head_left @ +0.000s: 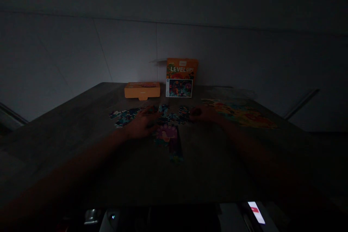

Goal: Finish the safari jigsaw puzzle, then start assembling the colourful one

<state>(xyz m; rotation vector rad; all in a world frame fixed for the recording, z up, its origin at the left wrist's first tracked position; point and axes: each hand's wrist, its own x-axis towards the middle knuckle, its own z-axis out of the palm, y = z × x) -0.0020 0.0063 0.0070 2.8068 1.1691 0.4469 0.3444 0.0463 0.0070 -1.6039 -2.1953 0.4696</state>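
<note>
Dark blue puzzle pieces (174,116) lie in a loose spread across the middle of the table. My left hand (140,123) rests over the left part of them, fingers apart; one piece (160,108) stands tilted by its fingertips. At the right edge of the spread, my right hand (202,114) has its fingers curled in against the pieces. What those fingers hold, if anything, is lost in the dark. Just nearer to me than the pile is a joined puzzle section (166,134) with a pink-purple bird, and a dark strip runs down from its right side.
A colourful assembled puzzle (244,114) lies at the right. Toward the back of the grey table (81,116) are an orange box (142,91) and an upright "LEVEL UP!" box (182,69) with a picture card (178,88) before it. A lit phone screen (256,212) shows below the near edge.
</note>
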